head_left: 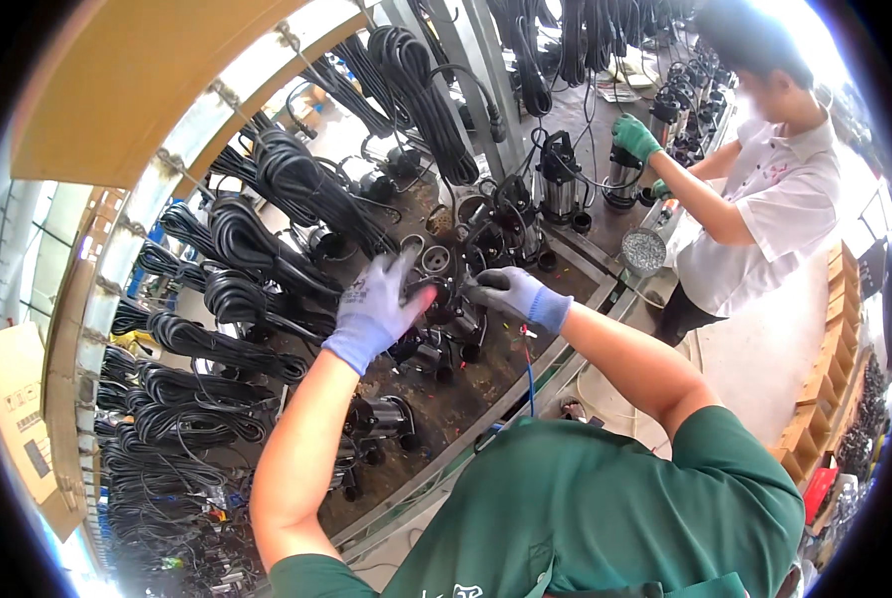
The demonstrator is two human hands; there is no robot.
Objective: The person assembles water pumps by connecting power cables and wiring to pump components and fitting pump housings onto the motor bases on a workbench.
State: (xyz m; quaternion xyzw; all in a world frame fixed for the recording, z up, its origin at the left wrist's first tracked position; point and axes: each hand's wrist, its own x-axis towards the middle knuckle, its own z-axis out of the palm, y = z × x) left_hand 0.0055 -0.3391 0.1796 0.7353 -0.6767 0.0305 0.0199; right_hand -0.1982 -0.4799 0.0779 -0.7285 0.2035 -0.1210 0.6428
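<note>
Both my hands wear pale lavender work gloves and work at the black top of a metal pump (456, 317) on the bench. My left hand (374, 304) lies at the pump's left side, its fingers apart and the reddish thumb end near the black top. From the right, my right hand (518, 297) reaches to the same top with its fingers drawn together; what they pinch, if anything, is too small to make out. Just beyond the hands sits a round metal ring part (435, 259). Coiled black cables (301, 189) hang close to my left hand.
More pumps (378, 419) with black fittings stand along the dark bench (486, 394). A metal post (481, 90) rises at the back. To the right, a co-worker in a white shirt (780, 214) and green gloves handles another pump (622, 177), near a container of small metal parts (644, 251).
</note>
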